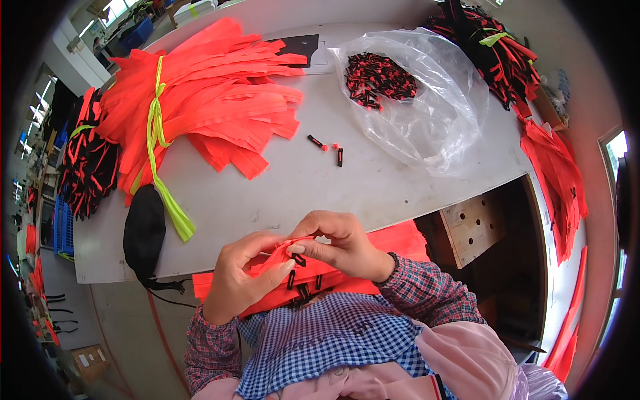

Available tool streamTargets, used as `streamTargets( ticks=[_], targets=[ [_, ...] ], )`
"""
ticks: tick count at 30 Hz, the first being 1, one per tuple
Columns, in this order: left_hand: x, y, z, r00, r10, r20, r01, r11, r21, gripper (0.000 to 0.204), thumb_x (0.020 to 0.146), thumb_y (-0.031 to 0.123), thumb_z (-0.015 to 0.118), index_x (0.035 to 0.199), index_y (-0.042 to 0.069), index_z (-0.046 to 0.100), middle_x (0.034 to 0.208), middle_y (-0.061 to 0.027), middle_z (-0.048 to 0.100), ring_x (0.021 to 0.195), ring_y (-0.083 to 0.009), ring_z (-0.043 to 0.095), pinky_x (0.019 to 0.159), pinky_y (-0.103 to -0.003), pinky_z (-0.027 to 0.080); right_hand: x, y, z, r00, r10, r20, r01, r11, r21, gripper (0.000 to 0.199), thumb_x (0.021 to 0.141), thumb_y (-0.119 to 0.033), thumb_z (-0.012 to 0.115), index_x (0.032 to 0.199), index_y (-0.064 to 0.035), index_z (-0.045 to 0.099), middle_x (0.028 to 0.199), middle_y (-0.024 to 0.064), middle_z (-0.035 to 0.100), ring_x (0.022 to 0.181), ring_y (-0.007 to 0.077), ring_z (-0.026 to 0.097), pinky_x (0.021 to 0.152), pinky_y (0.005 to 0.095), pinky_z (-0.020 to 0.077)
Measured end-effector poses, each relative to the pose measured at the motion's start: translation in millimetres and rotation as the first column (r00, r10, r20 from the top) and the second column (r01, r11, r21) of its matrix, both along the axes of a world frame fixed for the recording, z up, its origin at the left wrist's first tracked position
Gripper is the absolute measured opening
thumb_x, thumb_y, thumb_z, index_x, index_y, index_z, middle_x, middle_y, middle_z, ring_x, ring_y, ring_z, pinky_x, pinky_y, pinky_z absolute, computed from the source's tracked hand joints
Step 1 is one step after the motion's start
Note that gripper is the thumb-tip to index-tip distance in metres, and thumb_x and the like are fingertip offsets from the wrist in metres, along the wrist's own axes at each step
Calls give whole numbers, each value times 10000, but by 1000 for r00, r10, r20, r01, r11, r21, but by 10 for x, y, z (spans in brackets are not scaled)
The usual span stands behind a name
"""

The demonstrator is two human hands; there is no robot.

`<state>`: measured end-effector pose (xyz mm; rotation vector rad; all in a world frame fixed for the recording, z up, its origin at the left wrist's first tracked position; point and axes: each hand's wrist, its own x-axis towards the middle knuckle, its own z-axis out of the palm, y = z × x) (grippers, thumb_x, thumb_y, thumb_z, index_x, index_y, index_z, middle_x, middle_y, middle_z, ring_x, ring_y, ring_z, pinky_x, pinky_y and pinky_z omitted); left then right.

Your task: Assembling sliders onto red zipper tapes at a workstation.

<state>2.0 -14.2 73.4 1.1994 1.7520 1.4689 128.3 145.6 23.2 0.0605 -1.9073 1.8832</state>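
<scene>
Both hands work close over the lap, the left hand (233,280) gripping orange straps (320,273) while the right hand (340,243) pinches a small black clip (299,260) against them, seemingly mid-fitting; seating it squarely looks next.

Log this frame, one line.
left hand: holds orange strap | right hand: fingers pinch black clip | table: strap bundle

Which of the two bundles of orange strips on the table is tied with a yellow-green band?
The big fanned-out orange bundle at the table's far left. A yellow-green band cinches it; the loose orange strips over the right edge have none.
</scene>
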Motion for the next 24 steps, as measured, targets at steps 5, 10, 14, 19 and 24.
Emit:
streamTargets(
  ticks=[5, 10, 14, 19, 24],
  targets=[
    [-91, 21, 131, 999, -21, -40, 13, 984, -175, 136, 877, 93, 746, 949, -15, 707, 833, -45, 694, 832, -93, 645, 718, -252, 514, -41, -100, 35, 997, 69, -33, -76, 947, -311, 95, 980, -98, 635, 956, -14, 598, 876, -7, 594, 817, 59, 562, 679, 227, 472],
    [-111, 89, 42, 992, -92, 81, 101, 989, -107, 141, 886, 94, 738, 964, -19, 707, 863, -45, 705, 833, -88, 635, 749, -256, 500, -90, 23, 384, 994, -90, -61, 62, 932, -357, 121, 1000, -152, 621, 943, -56, 574, 874, -49, 543, 778, 28, 498, 648, 196, 426],
    [-44, 149, 1, 993, -73, 94, 79, 995, -59, 152, 902, 105, 723, 984, -18, 691, 840, -33, 681, 789, -88, 607, 717, -265, 491, -346, 544, 1038, 756, -575, -312, 375, 772, -513, 103, 998, -152, 615, 925, -80, 604, 779, -62, 577, 680, 9, 494, 608, 187, 397],
    [-207, 236, 161, 992, -92, 89, 94, 995, -14, 176, 890, 127, 744, 941, -27, 676, 794, -27, 658, 766, -68, 588, 709, -257, 499, -359, 1319, 1463, 668, -129, -733, -178, 929, -326, 230, 1023, -170, 549, 1101, 20, 653, 1015, 85, 698, 925, 131, 658, 849, 262, 513],
    [-366, 325, 448, 982, -189, -21, 189, 982, 3, 193, 887, 139, 745, 942, -34, 680, 764, -23, 642, 720, -64, 584, 662, -250, 508, -250, 1331, 1766, 417, 204, -885, -798, 549, -249, 236, 1021, -152, 531, 1101, 35, 651, 1035, 96, 690, 946, 152, 651, 879, 284, 506]
  ],
)
